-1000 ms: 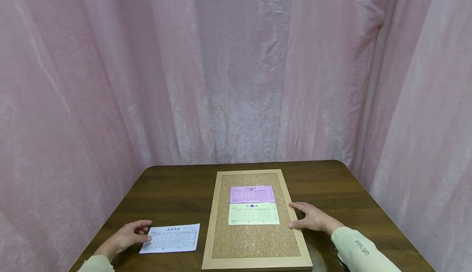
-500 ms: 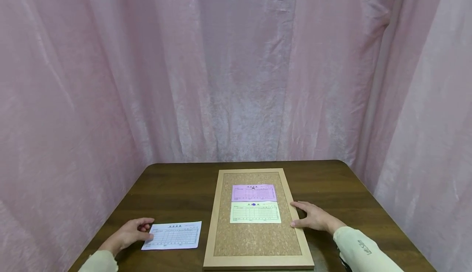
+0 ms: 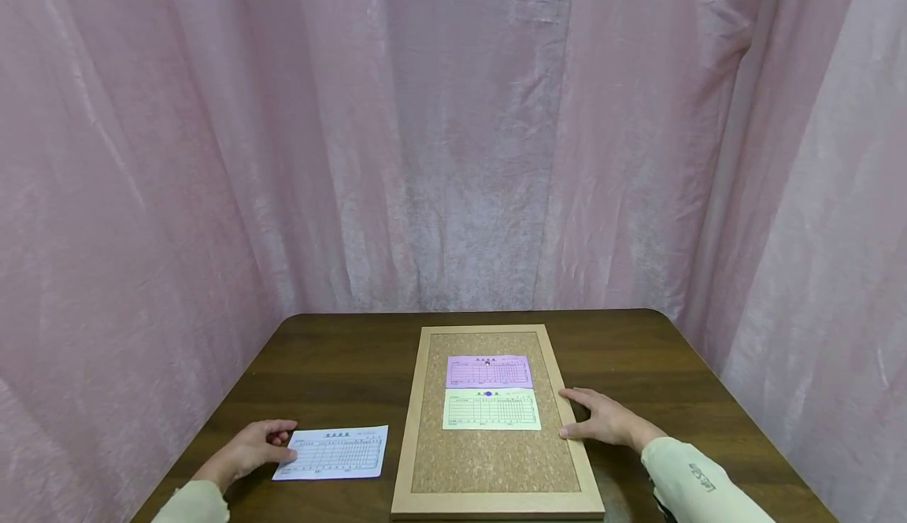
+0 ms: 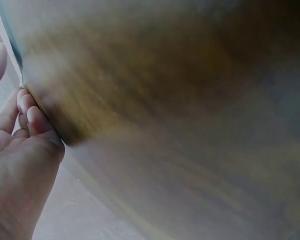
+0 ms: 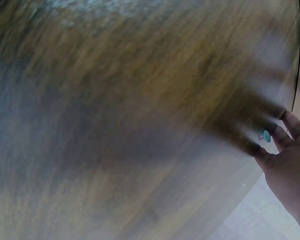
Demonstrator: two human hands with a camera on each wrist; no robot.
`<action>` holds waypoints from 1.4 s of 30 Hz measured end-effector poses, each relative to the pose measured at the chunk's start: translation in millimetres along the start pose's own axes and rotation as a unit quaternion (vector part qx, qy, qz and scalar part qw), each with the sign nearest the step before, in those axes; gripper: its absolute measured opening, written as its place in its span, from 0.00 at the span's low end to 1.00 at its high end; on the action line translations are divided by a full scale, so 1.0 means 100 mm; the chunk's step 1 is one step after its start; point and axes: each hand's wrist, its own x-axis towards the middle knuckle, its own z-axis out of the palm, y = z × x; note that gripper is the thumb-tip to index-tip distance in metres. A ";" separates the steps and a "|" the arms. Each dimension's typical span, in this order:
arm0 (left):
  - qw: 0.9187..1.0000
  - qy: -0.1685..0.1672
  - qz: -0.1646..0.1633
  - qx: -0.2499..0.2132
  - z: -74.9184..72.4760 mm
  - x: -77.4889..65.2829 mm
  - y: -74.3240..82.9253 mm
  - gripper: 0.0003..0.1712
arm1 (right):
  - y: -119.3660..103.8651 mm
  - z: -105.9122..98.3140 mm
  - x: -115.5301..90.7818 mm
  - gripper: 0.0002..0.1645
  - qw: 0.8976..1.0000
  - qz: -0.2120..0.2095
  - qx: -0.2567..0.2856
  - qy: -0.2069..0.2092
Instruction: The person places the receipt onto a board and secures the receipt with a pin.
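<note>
A white printed slip (image 3: 331,455) lies on the table left of a wood-framed cork board (image 3: 496,464). My left hand (image 3: 248,450) rests at the slip's left edge, its thumb over the paper and the other fingers loosely bent beside it. On the board are a purple slip (image 3: 489,377) and, just below it, a pale green slip (image 3: 492,414) with a purple push pin (image 3: 488,394) near its top. My right hand (image 3: 602,418) touches the board's right frame, thumb and fingers spread. Close to its fingers in the right wrist view is a teal push pin (image 5: 266,135).
The dark wooden table (image 3: 340,357) carries the board and the slips. Pink curtains (image 3: 468,153) hang behind it and along both sides. Both wrist views are largely filled by blurred tabletop.
The head view has shifted slightly, so the board, slips and hands sit a little further right in the picture. Both hands keep their places at the slip and the board.
</note>
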 end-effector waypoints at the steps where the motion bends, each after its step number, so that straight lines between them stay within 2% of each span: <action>1: 1.000 0.001 0.000 0.001 0.00 0.00 0.00 0.34 | 0.00 0.00 0.00 0.52 1.000 -0.001 -0.001 0.000; 14: 1.000 0.004 0.005 -0.008 0.03 0.06 -0.06 0.30 | 0.02 0.03 0.03 0.53 1.000 0.001 0.004 0.003; 21: 1.000 0.021 -0.001 -0.008 0.04 0.05 -0.04 0.31 | 0.02 0.03 0.02 0.52 1.000 -0.007 0.000 0.005; 28: 1.000 0.014 0.003 0.003 0.03 0.04 -0.03 0.24 | 0.03 0.02 0.02 0.51 1.000 -0.016 -0.003 0.006; 42: 0.999 0.025 -0.023 0.010 0.05 0.05 0.00 0.33 | 0.04 0.02 0.03 0.53 1.000 -0.007 0.009 -0.002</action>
